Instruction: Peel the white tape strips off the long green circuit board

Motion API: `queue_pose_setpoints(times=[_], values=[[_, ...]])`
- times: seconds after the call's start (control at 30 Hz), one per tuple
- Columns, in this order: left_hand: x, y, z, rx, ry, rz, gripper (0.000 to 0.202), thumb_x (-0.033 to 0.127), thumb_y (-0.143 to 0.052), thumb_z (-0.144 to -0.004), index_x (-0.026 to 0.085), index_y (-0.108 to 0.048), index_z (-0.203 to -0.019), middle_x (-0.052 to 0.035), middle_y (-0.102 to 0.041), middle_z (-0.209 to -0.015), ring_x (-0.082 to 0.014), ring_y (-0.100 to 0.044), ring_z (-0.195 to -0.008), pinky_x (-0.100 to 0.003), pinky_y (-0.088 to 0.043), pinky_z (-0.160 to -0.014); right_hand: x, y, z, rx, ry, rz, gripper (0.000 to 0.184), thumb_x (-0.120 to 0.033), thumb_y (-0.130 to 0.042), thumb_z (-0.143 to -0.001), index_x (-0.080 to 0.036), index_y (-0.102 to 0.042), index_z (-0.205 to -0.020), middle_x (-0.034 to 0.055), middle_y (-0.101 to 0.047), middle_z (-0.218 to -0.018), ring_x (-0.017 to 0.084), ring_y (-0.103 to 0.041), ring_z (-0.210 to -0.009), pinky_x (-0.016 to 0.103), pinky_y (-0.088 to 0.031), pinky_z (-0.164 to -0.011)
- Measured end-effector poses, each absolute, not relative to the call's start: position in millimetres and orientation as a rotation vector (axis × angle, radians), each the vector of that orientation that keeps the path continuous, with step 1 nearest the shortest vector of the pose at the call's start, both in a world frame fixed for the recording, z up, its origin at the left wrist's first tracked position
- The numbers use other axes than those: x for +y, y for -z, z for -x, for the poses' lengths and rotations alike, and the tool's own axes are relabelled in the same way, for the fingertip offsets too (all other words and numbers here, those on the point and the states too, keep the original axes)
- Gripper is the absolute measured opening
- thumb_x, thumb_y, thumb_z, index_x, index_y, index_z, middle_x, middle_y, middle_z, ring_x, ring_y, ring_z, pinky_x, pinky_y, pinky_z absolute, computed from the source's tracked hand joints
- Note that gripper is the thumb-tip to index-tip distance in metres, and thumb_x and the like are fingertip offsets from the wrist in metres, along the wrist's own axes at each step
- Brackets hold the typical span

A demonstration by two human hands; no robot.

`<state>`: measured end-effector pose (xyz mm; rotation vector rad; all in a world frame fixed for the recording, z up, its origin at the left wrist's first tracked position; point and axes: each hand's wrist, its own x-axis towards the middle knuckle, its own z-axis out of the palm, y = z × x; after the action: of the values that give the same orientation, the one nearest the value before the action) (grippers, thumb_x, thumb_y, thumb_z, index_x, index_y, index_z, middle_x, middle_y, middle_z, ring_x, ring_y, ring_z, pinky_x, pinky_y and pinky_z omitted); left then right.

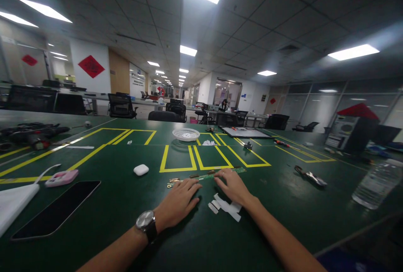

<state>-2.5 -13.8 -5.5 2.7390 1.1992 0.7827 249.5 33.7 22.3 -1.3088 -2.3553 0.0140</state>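
Note:
My left hand (178, 202) rests low over the green table (126, 230), fingers stretched forward and thumb apart, holding nothing I can see. Small brass-coloured pieces (171, 183) lie just beyond its fingers. My right hand (233, 187) has its thumb spread from the other fingers. Those fingertips touch or cover part of a thin green strip (206, 176), which continues on the hand's far side; the exact contact is hidden. White paper-like strips (228, 208) lie beneath and beside the right wrist. A watch (146, 221) is on my left wrist.
A phone (58, 209), a pink case (61, 177) and a white earbud case (141, 170) lie to the left. Ahead are a white basket (185, 134) and yellow tape outlines (178, 169). On the right are a metal tool (310, 176) and a water bottle (376, 184).

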Motion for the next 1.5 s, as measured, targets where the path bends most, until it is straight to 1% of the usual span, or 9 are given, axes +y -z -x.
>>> queue_pose_setpoints(times=[0.07, 0.13, 0.37, 0.53, 0.73, 0.97, 1.1, 1.23, 1.5], values=[[-14, 6, 2, 1.196, -0.789, -2.742, 0.037, 0.036, -0.046, -0.1, 0.027, -0.049, -0.136, -0.0063, -0.051, -0.141, -0.0268, -0.046, -0.129, -0.046, -0.035, -0.108, 37, -18, -253, -2.333, 0.036, 1.516, 0.045, -0.047, -0.041, -0.099, -0.022, -0.06, -0.13, 0.0127, -0.062, -0.125, 0.027, -0.053, -0.119, 0.043, -0.038, -0.101], [-13, 4, 3, 1.19, -0.791, -2.75, 0.037, 0.036, -0.046, -0.1, 0.028, -0.049, -0.136, -0.0062, -0.05, -0.142, -0.0273, -0.045, -0.129, -0.047, -0.035, -0.108, 38, -15, -254, -2.357, 0.025, 1.657, 0.054, -0.054, -0.035, -0.099, -0.024, -0.052, -0.14, 0.0141, -0.055, -0.135, 0.031, -0.047, -0.127, 0.05, -0.035, -0.103], [-8, -10, 12, 1.29, -0.793, -2.806, 0.036, 0.032, -0.045, -0.1, 0.025, -0.051, -0.135, -0.0082, -0.049, -0.143, -0.0293, -0.044, -0.13, -0.048, -0.036, -0.105, 33, -19, -250, -2.549, -0.061, 1.54, 0.059, -0.059, -0.032, -0.098, -0.023, -0.053, -0.139, 0.0168, -0.049, -0.144, 0.034, -0.041, -0.134, 0.059, -0.02, -0.111], [-4, -14, 18, 1.31, -0.853, -2.768, 0.034, 0.031, -0.046, -0.1, 0.025, -0.052, -0.132, -0.0068, -0.053, -0.14, -0.0278, -0.047, -0.129, -0.046, -0.037, -0.105, 18, -33, -245, -2.7, -0.263, 1.147, 0.051, -0.051, -0.04, -0.099, -0.024, -0.055, -0.139, 0.0131, -0.047, -0.148, 0.029, -0.042, -0.136, 0.047, -0.031, -0.111], [-8, -13, 13, 1.238, -0.746, -2.718, 0.031, 0.032, -0.045, -0.101, 0.026, -0.053, -0.131, -0.0063, -0.054, -0.138, -0.0252, -0.049, -0.126, -0.041, -0.041, -0.101, 0, -38, -225, -2.762, -0.44, 0.662, 0.027, -0.033, -0.054, -0.095, -0.025, -0.072, -0.114, 0.0049, -0.064, -0.13, 0.02, -0.059, -0.117, 0.031, -0.04, -0.104], [-17, -4, 3, 1.296, -0.596, -2.683, 0.039, 0.039, -0.046, -0.1, 0.025, -0.049, -0.136, -0.0076, -0.049, -0.145, -0.0264, -0.045, -0.132, -0.046, -0.038, -0.105, 11, -39, -240, -2.607, -0.463, 0.679, 0.024, -0.012, -0.054, -0.089, -0.021, -0.072, -0.102, 0.0053, -0.068, -0.113, 0.018, -0.06, -0.108, 0.033, -0.043, -0.099], [-18, 1, 3, 1.33, -0.557, -2.687, 0.049, 0.048, -0.051, -0.096, 0.024, -0.048, -0.139, -0.0094, -0.047, -0.147, -0.0293, -0.042, -0.135, -0.049, -0.035, -0.108, 17, -46, -264, -2.716, -0.564, 0.773, 0.043, -0.009, -0.066, -0.073, -0.021, -0.067, -0.115, 0.0071, -0.06, -0.123, 0.022, -0.055, -0.114, 0.036, -0.04, -0.103], [-18, 2, 4, 1.314, -0.545, -2.7, 0.051, 0.053, -0.049, -0.096, 0.024, -0.05, -0.138, -0.0096, -0.048, -0.146, -0.0298, -0.043, -0.135, -0.048, -0.035, -0.108, 17, -48, -272, -2.804, -0.677, 0.819, 0.058, -0.014, -0.071, -0.068, -0.023, -0.063, -0.124, 0.007, -0.053, -0.131, 0.024, -0.05, -0.12, 0.039, -0.036, -0.107], [-21, -4, 3, 1.323, -0.522, -2.7, 0.051, 0.052, -0.049, -0.096, 0.021, -0.051, -0.137, -0.0112, -0.048, -0.145, -0.0302, -0.042, -0.134, -0.049, -0.035, -0.108, 16, -43, -256, -2.763, -0.692, 0.732, 0.036, -0.014, -0.071, -0.073, -0.023, -0.071, -0.108, 0.003, -0.063, -0.116, 0.02, -0.056, -0.108, 0.033, -0.04, -0.099]])
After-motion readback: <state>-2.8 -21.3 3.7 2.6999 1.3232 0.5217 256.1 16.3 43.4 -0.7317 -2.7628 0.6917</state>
